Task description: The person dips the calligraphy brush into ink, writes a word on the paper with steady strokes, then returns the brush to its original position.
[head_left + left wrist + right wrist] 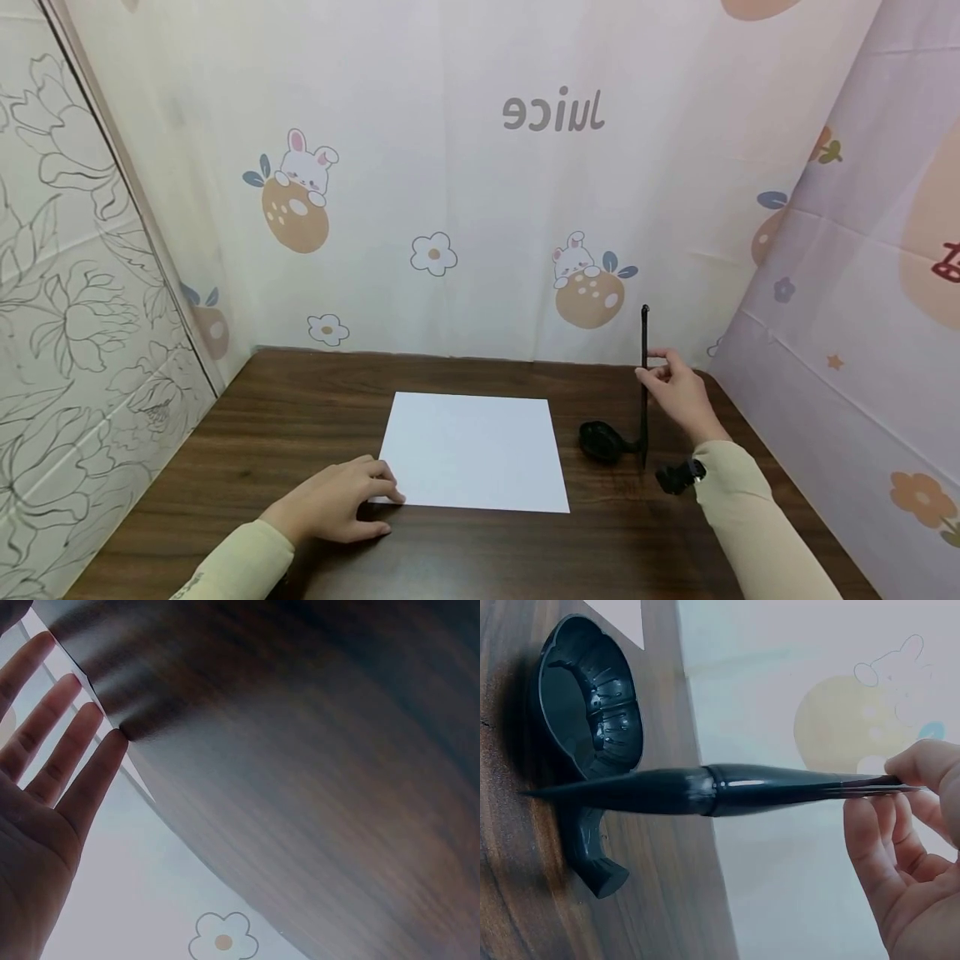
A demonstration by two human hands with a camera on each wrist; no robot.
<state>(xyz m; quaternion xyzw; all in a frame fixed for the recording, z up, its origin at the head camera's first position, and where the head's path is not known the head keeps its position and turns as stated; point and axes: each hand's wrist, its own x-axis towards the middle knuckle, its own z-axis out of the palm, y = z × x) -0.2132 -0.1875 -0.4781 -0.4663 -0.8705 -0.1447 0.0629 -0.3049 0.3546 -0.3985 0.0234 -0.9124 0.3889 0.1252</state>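
My right hand [681, 398] pinches the handle of a black calligraphy brush [644, 329] between thumb and fingers, holding it nearly upright with the bristles down. In the right wrist view the dark bristle tip of the brush [757, 787] overlaps the stem end of a black ink dish [622, 724]. The dish is pumpkin-shaped with a ribbed wall, and dark liquid shows inside. A white sheet of paper [476, 450] lies flat left of the dish. My left hand [341, 502] rests with its fingertips at the sheet's near left corner, fingers [94, 776] extended.
A dark brown wooden table [465, 554] carries everything. Behind it hangs a pale curtain [480, 308] printed with rabbits and flowers, with further printed cloth on both sides. A black wrist device [678, 476] sits at the right sleeve.
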